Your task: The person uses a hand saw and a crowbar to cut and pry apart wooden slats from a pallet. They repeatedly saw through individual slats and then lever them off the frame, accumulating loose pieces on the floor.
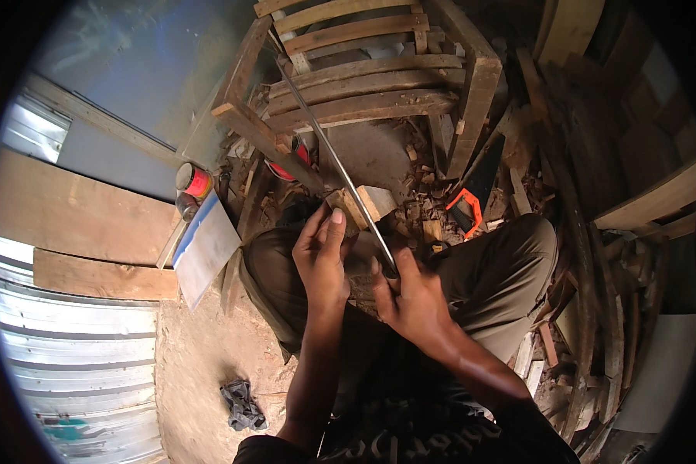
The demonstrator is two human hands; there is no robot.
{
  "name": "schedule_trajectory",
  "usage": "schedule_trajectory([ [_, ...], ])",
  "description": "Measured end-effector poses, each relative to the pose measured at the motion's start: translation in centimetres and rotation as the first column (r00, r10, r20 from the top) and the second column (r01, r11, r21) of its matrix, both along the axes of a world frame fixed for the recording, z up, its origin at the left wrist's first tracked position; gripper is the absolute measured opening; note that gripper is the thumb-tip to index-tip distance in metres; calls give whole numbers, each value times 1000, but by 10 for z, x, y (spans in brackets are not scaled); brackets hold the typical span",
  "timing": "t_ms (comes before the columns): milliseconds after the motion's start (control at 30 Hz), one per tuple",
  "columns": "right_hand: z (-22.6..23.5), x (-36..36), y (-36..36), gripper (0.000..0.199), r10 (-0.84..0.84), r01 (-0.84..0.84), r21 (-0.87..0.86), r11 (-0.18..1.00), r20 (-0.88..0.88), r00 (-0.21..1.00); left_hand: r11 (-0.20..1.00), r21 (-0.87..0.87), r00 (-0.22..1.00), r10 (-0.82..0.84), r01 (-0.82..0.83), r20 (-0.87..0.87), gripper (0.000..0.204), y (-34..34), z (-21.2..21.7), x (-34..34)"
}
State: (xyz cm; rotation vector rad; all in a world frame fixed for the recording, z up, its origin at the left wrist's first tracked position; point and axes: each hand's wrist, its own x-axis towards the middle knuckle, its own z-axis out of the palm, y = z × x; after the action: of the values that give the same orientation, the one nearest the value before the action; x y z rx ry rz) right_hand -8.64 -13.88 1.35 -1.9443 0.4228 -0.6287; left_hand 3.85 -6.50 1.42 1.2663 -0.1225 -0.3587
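Note:
My right hand is closed around the lower end of a long, thin metal bar. The bar slants up and away to the left; its grip is hidden in my fingers, and I cannot make out whether it is a file or a blade. It crosses over a small pale wood block in front of me. My left hand has its thumb and fingers pressed on the block's left part, beside the bar. My legs are bent on either side, below the block.
A slatted wooden frame stands ahead. A handsaw with an orange handle leans at right. At left are a red can, a white sheet with a blue edge and a crumpled dark bag. Wood scraps and planks lie around.

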Motion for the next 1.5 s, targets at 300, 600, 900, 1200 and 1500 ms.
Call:
schedule_trajectory([
  [300,24,-14,2,36,-2,1,-17,1000,-26,1000,999,-18,1000,30,-30,2,40,8,-10,-9],
  [600,29,-20,0,31,-17,22,-31,999,147,989,998,-48,997,44,-41,66,41,7,-23,-10],
  [900,18,-23,4,31,36,-35,-30,999,42,998,996,-54,996,77,-74,54,40,13,-24,-8],
  [1200,22,-24,-1,36,73,-73,3,997,-70,995,995,-61,996,83,-81,29,37,12,-21,-10],
  [1500,-5,-21,-3,24,46,-45,11,999,-180,983,991,-12,990,132,-132,-52,29,1,-8,-24],
])
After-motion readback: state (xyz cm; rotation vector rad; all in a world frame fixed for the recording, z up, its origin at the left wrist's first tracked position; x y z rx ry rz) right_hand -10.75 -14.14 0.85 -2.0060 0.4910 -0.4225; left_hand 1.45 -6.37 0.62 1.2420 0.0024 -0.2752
